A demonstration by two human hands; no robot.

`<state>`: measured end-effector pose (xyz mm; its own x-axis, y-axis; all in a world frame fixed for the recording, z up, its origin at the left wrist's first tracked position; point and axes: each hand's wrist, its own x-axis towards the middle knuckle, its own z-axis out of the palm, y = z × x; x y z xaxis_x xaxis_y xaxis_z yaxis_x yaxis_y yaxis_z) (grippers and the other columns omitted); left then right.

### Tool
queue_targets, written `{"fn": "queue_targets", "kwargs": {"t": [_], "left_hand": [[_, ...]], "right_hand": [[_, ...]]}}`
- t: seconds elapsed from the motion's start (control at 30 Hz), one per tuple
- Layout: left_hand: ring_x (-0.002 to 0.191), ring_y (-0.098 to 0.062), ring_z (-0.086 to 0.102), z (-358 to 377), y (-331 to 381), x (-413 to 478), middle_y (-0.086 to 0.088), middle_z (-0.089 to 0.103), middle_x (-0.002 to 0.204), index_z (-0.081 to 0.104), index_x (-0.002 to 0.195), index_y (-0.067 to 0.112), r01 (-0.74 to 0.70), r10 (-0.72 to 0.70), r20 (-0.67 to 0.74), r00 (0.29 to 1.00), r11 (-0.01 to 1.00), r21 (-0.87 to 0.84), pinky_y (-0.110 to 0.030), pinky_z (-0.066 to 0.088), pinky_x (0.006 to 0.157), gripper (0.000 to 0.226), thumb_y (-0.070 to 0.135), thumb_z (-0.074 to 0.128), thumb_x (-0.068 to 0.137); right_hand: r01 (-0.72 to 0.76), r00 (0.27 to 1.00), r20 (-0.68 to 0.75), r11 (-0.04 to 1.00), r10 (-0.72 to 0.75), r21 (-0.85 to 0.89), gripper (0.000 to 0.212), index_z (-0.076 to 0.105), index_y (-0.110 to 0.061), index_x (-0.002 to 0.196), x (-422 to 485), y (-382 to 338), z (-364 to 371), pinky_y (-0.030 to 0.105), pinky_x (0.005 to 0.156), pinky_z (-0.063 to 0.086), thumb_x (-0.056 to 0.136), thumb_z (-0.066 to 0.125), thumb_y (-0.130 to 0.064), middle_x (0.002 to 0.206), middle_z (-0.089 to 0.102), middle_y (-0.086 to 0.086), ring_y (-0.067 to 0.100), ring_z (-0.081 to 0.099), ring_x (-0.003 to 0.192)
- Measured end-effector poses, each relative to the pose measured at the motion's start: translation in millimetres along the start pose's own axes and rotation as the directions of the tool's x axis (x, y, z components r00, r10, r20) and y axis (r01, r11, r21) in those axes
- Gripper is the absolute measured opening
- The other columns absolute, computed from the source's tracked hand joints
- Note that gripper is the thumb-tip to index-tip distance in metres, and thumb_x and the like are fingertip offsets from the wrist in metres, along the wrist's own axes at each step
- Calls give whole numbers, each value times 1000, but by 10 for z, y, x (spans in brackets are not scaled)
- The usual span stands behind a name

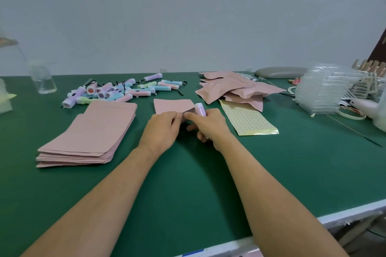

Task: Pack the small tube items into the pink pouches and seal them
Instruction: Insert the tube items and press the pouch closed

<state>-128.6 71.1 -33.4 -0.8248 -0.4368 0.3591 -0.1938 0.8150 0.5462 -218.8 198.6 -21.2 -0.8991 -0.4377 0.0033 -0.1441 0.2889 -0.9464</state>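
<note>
Pink pouch [173, 106] lies flat on the green tabletop [188, 183]. Left hand [160, 129] pinches its near edge. Right hand [211, 125] is curled round a lilac tube [200, 109] at the pouch's right corner.

Pouch: thin, matte, rectangular, probably limp and light, so best held by the mouth lips. Tube: smooth, hard cylinder, liable to roll.

Left of the pouch, a stack of empty pouches [87, 135]; beyond-left, loose tubes [117, 92]; right, puffy filled pouches [234, 89].

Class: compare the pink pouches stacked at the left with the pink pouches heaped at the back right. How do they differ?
The left stack lies flat and thin; the right heap looks puffed. The left stack is squared up neatly; the right heap is jumbled. Both are pink pouches on the green table.
</note>
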Motion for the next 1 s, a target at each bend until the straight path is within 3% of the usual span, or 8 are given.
{"fn": "queue_targets", "kwargs": {"t": [0.1,0.27,0.37,0.5,0.67,0.8,0.9,1.0], "left_hand": [[75,-25,63,-15,10,-17,2,68,73,69,81,24,-12,15,37,999,997,-81,-36,47,66,34,30,47,106],[96,-3,74,-50,36,-67,10,80,100,81,112,27,-47,40,-31,999,968,-245,-29,59,96,21,26,72,92],[86,-17,75,-80,49,-69,6,79,87,80,95,20,-111,77,-141,987,962,-251,-40,62,86,14,29,72,88],[68,-29,65,-94,39,-49,0,71,71,77,95,21,-166,147,-235,961,984,-64,-44,57,68,15,29,64,95],[71,-16,69,-123,42,-21,12,75,79,82,114,20,-189,24,-493,870,938,-289,-27,57,69,28,7,67,94],[66,4,66,-99,78,-27,21,75,74,83,106,25,-259,18,-511,859,877,-404,-9,49,67,19,16,74,92],[59,4,59,-175,-20,42,21,70,69,84,109,20,-184,-96,-621,778,910,-372,-9,48,64,22,14,75,90],[81,7,70,-219,-50,39,16,76,92,82,108,17,-161,-157,-628,763,893,-419,-22,60,81,20,14,77,88]], "right_hand": [[13,998,-53,999,-15,-38,29,73,-7,86,-4,3,-2,21,39,44,86,70,-36,60,72,3,15,56,37],[196,959,-164,961,-230,-196,27,56,-8,63,-28,-12,58,29,38,43,84,66,-21,47,54,3,19,59,39],[307,913,-189,913,-362,-269,39,41,-14,55,-36,-19,64,39,45,38,86,63,-21,47,43,-1,24,46,47],[409,840,-181,816,-512,-408,40,37,-18,57,-98,-67,110,29,51,27,84,64,-28,48,39,-4,20,35,50],[334,773,-340,800,-535,-499,28,43,-25,75,-143,-113,218,30,52,37,76,63,-44,64,57,-5,24,54,61],[223,856,-345,877,-385,-425,30,44,-27,72,-76,-77,264,32,56,42,79,59,-52,69,60,-6,24,58,65],[188,855,-346,852,-387,-489,32,44,-19,61,-31,-8,198,28,50,30,82,57,-40,58,52,-4,22,51,55],[255,785,-364,798,-500,-546,36,36,-20,57,-71,-28,200,27,48,21,78,55,-42,50,42,-6,13,39,46]]}}
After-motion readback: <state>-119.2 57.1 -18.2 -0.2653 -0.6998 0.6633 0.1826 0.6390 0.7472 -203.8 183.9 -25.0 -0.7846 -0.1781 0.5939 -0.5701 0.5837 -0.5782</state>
